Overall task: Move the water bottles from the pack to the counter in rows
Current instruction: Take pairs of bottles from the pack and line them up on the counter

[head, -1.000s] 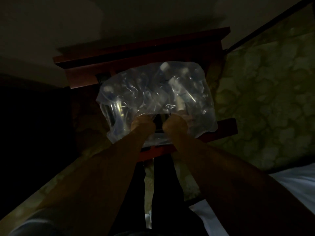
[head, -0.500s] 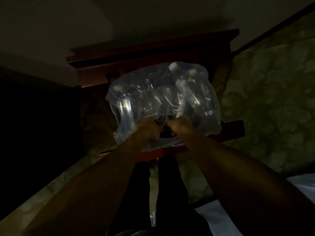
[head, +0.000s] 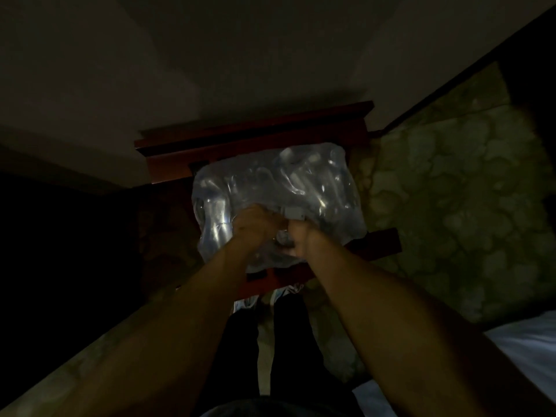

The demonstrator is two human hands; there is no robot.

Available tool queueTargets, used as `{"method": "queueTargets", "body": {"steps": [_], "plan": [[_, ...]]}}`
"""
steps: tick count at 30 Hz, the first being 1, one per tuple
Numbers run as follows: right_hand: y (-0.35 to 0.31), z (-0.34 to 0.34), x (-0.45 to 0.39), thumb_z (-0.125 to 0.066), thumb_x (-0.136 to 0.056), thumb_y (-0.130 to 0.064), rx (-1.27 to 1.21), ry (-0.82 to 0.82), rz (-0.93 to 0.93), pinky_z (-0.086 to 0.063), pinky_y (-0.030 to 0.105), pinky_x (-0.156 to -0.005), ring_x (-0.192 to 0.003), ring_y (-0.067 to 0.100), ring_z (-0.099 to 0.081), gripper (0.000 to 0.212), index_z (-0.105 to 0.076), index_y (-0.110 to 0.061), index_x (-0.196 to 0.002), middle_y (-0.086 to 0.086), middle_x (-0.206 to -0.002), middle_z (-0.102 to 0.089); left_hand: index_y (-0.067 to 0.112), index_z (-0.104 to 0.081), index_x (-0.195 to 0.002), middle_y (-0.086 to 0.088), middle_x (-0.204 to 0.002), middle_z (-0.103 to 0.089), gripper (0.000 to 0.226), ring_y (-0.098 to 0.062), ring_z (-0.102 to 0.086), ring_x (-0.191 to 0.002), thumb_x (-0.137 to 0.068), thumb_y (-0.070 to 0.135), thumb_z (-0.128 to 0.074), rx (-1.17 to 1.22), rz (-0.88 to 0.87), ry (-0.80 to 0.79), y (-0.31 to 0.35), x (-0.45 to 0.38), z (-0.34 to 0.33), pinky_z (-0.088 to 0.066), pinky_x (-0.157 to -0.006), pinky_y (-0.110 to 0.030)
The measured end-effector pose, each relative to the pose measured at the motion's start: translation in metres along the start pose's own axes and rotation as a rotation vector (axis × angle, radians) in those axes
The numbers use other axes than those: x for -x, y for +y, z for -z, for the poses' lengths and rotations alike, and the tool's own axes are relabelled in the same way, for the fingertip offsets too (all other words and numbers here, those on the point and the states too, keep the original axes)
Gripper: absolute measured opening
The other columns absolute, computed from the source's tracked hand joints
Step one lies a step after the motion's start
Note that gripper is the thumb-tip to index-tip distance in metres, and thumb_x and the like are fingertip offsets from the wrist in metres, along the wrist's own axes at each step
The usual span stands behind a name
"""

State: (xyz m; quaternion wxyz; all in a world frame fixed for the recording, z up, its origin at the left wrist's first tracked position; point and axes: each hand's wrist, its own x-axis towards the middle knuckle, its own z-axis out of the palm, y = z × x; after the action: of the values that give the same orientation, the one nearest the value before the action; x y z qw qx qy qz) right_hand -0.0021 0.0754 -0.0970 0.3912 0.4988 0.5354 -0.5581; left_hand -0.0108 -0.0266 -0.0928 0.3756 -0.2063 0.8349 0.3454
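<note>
In dim light a pack of water bottles (head: 316,188) wrapped in clear plastic film sits on a dark red wooden counter (head: 249,139). Several bottles show blurred through the film. My left hand (head: 252,225) grips the film at the pack's near side, fingers curled into it. My right hand (head: 301,236) grips the film right beside it, and a pale bottle cap (head: 293,212) shows just above that hand. The two hands are close together at a dark gap in the wrap.
The wall (head: 210,55) rises behind the counter. A patterned green carpet (head: 457,188) covers the floor to the right. A white bed edge (head: 529,344) lies at the lower right. My dark-trousered legs (head: 264,341) stand below the counter. The left side is black.
Both hands have drawn closer together on the film, and the pack has shifted slightly. A bottle cap now shows above my right hand.
</note>
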Motion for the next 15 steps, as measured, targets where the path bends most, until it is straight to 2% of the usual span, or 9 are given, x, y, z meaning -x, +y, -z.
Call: {"method": "queueTargets", "body": {"steps": [1, 3, 4, 5, 7, 9, 11, 13, 15], "plan": [[-0.001, 0.001, 0.009, -0.047, -0.1, -0.019, -0.016, -0.03, -0.016, -0.051, 0.033, -0.069, -0.075, 0.016, -0.055, 0.01, -0.055, -0.014, -0.097, 0.003, -0.09, -0.055, 0.003, -0.065, -0.112, -0.014, -0.116, -0.067, 0.038, -0.026, -0.063, -0.108, -0.096, 0.035, -0.053, -0.024, -0.01, 0.008, -0.001, 0.005, 0.004, -0.048, -0.086, -0.029], [-0.005, 0.0, 0.028, -0.05, -0.1, -0.023, -0.02, -0.04, -0.035, -0.053, 0.035, -0.079, -0.076, 0.014, -0.053, 0.015, -0.054, -0.014, -0.088, 0.002, -0.086, -0.054, 0.005, -0.066, -0.108, -0.012, -0.111, -0.068, 0.037, -0.024, -0.064, -0.104, -0.095, 0.038, -0.054, -0.079, -0.035, 0.034, -0.004, 0.015, 0.012, -0.048, -0.083, -0.027], [-0.009, -0.001, 0.037, -0.054, -0.098, -0.025, 0.001, -0.021, -0.029, -0.052, 0.036, -0.082, -0.081, 0.015, -0.053, 0.014, -0.054, -0.013, -0.093, 0.002, -0.092, -0.055, 0.006, -0.066, -0.106, -0.011, -0.108, -0.069, 0.038, -0.024, -0.065, -0.103, -0.093, 0.04, -0.056, -0.11, -0.053, 0.051, -0.005, 0.021, 0.015, -0.051, -0.084, -0.028], [-0.012, -0.002, 0.043, -0.058, -0.096, -0.027, 0.018, 0.0, -0.014, -0.053, 0.035, -0.079, -0.088, 0.017, -0.053, 0.016, -0.055, -0.013, -0.103, 0.003, -0.103, -0.055, 0.006, -0.066, -0.106, -0.011, -0.108, -0.069, 0.038, -0.025, -0.066, -0.102, -0.091, 0.04, -0.059, -0.138, -0.057, 0.064, -0.005, 0.026, 0.019, -0.053, -0.086, -0.03], [-0.018, -0.005, 0.056, -0.064, -0.092, -0.031, 0.082, 0.041, 0.019, -0.054, 0.032, -0.066, -0.093, 0.021, -0.055, 0.029, -0.056, -0.014, -0.115, 0.004, -0.119, -0.055, 0.005, -0.065, -0.108, -0.011, -0.108, -0.069, 0.041, -0.025, -0.067, -0.101, -0.085, 0.039, -0.067, -0.176, -0.056, 0.086, -0.002, 0.035, 0.027, -0.054, -0.082, -0.029], [-0.022, -0.009, 0.064, -0.066, -0.088, -0.035, 0.276, 0.119, 0.108, -0.056, 0.032, -0.063, -0.086, 0.022, -0.061, 0.028, -0.062, -0.014, -0.106, 0.004, -0.116, -0.062, 0.005, -0.065, -0.109, -0.011, -0.107, -0.069, 0.046, -0.024, -0.066, -0.1, -0.082, 0.042, -0.068, -0.193, -0.091, 0.102, 0.003, 0.043, 0.035, -0.053, -0.078, -0.027], [-0.026, -0.009, 0.076, -0.066, -0.084, -0.044, 0.569, 0.212, 0.234, -0.06, 0.032, -0.068, -0.08, 0.021, -0.066, 0.033, -0.066, -0.014, -0.098, 0.006, -0.103, -0.07, 0.006, -0.065, -0.108, -0.011, -0.106, -0.069, 0.048, -0.024, -0.067, -0.098, -0.082, 0.046, -0.066, -0.175, -0.129, 0.116, 0.008, 0.049, 0.043, -0.055, -0.081, -0.031], [-0.033, -0.005, 0.09, -0.066, -0.081, -0.05, 0.713, 0.258, 0.314, -0.06, 0.031, -0.071, -0.081, 0.021, -0.066, 0.043, -0.065, -0.014, -0.103, 0.006, -0.1, -0.069, 0.008, -0.064, -0.108, -0.01, -0.106, -0.069, 0.048, -0.023, -0.066, -0.097, -0.081, 0.047, -0.067, -0.142, -0.14, 0.107, 0.011, 0.056, 0.052, -0.054, -0.078, -0.031], [-0.041, -0.001, 0.098, -0.066, -0.081, -0.05, 0.718, 0.222, 0.312, -0.058, 0.03, -0.071, -0.087, 0.02, -0.063, 0.047, -0.062, -0.013, -0.111, 0.005, -0.107, -0.066, 0.007, -0.062, -0.11, -0.009, -0.105, -0.068, 0.045, -0.023, -0.066, -0.097, -0.081, 0.04, -0.071, -0.119, -0.158, 0.051, 0.017, 0.064, 0.064, -0.052, -0.074, -0.03]]}}
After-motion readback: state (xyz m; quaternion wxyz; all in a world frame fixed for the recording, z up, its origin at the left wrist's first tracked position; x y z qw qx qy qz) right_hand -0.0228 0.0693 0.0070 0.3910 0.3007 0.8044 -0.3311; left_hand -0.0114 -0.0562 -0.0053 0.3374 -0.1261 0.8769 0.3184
